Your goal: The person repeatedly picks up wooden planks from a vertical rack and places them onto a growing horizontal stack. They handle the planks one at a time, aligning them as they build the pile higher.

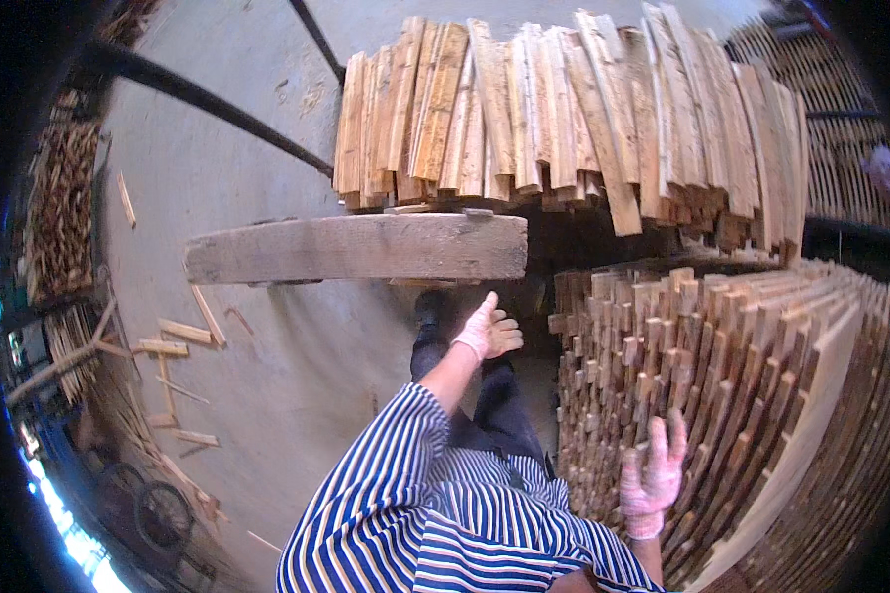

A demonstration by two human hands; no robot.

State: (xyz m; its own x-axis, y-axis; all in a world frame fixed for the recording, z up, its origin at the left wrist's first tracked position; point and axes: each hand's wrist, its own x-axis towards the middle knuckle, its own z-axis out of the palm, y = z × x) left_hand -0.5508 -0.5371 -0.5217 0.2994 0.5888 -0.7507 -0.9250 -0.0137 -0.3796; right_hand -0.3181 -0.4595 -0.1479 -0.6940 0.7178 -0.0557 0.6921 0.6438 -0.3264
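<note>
My left hand (493,332), in a thin pale glove, is held out over my legs with its thumb raised and nothing in it. Just beyond it lies a thick, weathered wooden beam (356,248), apart from the fingers. My right hand (651,474), also gloved, has its fingers spread and holds nothing. Behind that hand rises a tall stack of wooden strips (623,370), their ends towards me; whether the hand touches the stack I cannot tell. Past the beam, a pile of sawn wooden slats (489,111) lies side by side with uneven ends.
Loose wood offcuts (185,331) are scattered on the concrete floor (289,393) to the left. A dark metal bar (215,104) runs towards the slat pile. Farther left are a heap of wood pieces (61,211) and a spoked wheel (163,511). A long board (801,459) leans along the right stack.
</note>
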